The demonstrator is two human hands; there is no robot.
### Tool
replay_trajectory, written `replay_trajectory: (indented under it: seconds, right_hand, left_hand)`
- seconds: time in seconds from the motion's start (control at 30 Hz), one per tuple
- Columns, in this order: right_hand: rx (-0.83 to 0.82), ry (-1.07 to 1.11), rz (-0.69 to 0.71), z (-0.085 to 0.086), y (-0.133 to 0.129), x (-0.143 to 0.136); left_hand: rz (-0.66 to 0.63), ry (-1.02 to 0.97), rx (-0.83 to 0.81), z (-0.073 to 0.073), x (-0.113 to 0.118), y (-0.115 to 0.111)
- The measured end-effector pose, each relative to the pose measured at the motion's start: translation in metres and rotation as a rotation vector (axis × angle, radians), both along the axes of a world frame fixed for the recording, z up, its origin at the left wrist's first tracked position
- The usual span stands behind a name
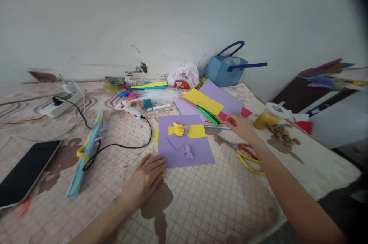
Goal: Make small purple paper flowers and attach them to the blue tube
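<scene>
My left hand [150,172] lies flat with its fingers spread at the lower left corner of a purple sheet [202,154]. On that sheet rest a yellow strip [198,131], a yellow paper flower [178,129] and a small purple folded piece [188,152]. My right hand [238,124] pinches a red paper [223,116] at the right end of the paper pile. Beside it are a green cutter [209,116] and a yellow sheet [203,101] over larger purple paper [221,94]. Scissors with red and yellow handles [248,156] lie beneath my right forearm.
At the left are a phone [27,171], a teal wrapped stick [86,155], a power strip [61,104] and a corded glue gun [129,109]. A blue bag [225,70] stands at the back. A cup [266,116] and peanuts [281,133] sit at the right.
</scene>
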State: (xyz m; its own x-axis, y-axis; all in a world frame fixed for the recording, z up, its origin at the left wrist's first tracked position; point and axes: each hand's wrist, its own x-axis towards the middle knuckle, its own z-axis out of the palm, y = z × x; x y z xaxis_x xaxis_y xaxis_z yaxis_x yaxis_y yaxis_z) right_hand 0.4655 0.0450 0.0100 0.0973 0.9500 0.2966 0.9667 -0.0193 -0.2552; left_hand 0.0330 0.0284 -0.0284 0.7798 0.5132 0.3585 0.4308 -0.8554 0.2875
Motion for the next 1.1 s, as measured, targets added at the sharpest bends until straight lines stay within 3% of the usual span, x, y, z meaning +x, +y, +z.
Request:
replay_trajectory:
  seconds: [0.2,0.37,0.47,0.57,0.7,0.77,0.83,0.97,1.1]
  right_hand:
    - [-0.033,-0.031,0.076,-0.008,0.063,-0.008]
    - [-0.071,-0.022,0.037,-0.008,0.077,-0.008]
    - [-0.011,0.0,-0.002,-0.003,0.07,-0.023]
    - [0.002,0.051,0.037,0.003,0.051,-0.054]
    - [-0.164,0.131,0.231,0.004,0.014,-0.108]
    - [-0.337,0.183,0.382,0.002,-0.003,-0.132]
    - [-0.417,0.214,0.407,-0.002,-0.015,-0.151]
    - [-0.416,0.263,0.379,-0.011,-0.024,-0.17]
    - [-0.385,0.4,0.385,-0.012,-0.018,-0.171]
  left_hand:
    - [0.021,0.0,-0.04,0.005,-0.001,-0.006]
    - [0.034,-0.027,-0.066,0.005,-0.002,-0.007]
    - [0.033,-0.039,-0.076,0.005,-0.002,-0.007]
    - [0.035,-0.043,-0.087,0.005,-0.002,-0.007]
    - [0.038,-0.04,-0.098,0.006,-0.002,-0.007]
    - [0.04,-0.038,-0.105,0.006,-0.002,-0.007]
    - [0.037,-0.032,-0.112,0.005,-0.003,-0.007]
    - [0.035,-0.027,-0.109,0.005,-0.003,-0.006]
    - [0.028,-0.032,-0.096,0.005,-0.003,-0.007]
